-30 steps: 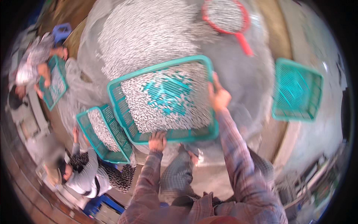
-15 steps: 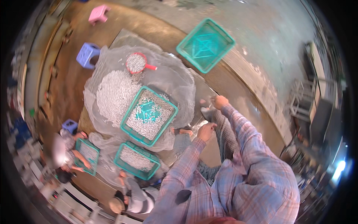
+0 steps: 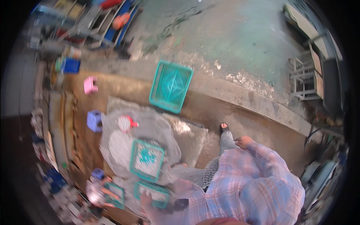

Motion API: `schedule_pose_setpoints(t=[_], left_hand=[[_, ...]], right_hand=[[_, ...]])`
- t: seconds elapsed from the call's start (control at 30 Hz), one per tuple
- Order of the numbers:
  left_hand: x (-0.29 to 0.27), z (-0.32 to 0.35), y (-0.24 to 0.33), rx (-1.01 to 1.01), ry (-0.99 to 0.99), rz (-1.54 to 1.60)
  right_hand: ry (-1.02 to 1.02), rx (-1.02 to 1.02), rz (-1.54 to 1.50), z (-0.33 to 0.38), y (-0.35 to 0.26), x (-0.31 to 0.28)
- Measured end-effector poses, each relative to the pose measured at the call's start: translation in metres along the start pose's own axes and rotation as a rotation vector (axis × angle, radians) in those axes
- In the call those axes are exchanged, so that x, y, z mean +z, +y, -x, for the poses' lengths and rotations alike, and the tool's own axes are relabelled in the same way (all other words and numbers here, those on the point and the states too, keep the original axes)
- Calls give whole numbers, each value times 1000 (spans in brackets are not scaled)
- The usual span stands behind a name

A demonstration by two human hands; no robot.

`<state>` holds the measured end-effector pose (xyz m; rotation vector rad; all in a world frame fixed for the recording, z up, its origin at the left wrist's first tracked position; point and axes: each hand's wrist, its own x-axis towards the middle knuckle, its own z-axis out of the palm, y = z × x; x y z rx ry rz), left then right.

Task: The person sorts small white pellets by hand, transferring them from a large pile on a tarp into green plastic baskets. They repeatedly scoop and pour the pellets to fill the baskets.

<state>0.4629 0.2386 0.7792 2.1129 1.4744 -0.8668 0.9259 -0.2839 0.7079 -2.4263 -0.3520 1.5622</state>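
Observation:
My left hand (image 3: pixel 145 198) is smeared by motion at the lower left. It appears over the edge of a teal basket (image 3: pixel 164 205) of small whitish pieces; I cannot tell whether they touch. My right hand (image 3: pixel 243 142) hangs beside my thigh, its fingers curled; what they hold, if anything, is hidden. A larger teal basket (image 3: pixel 132 165) stands on the grey mesh sheet (image 3: pixel 165 131), its green bottom showing through similar pieces. Beside it lies a whitish heap (image 3: pixel 119 145), with a filled red-handled strainer (image 3: pixel 125 123) above it.
An unfilled teal basket (image 3: pixel 171 88) stands on the wet floor ahead. Pink (image 3: pixel 89 85) and purple (image 3: pixel 94 120) stools are at the left. A person (image 3: pixel 96 191) works at another teal basket (image 3: pixel 116 195) at the lower left. A raised concrete edge (image 3: pixel 247 93) crosses the floor.
My view has swung, so the mesh sheet and baskets appear lower and smaller. I stand more upright. My left hand has moved left from my knee; my right hand has come back to my thigh.

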Motion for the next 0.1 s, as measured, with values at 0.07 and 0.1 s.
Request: schedule_pose_setpoints(t=[0.07,0.1], left_hand=[[-14,38,59,91,23,253],[-38,28,102,140,36,206]], right_hand=[[157,-14,-538,52,33,-53],[191,-77,-849,81,55,-72]])
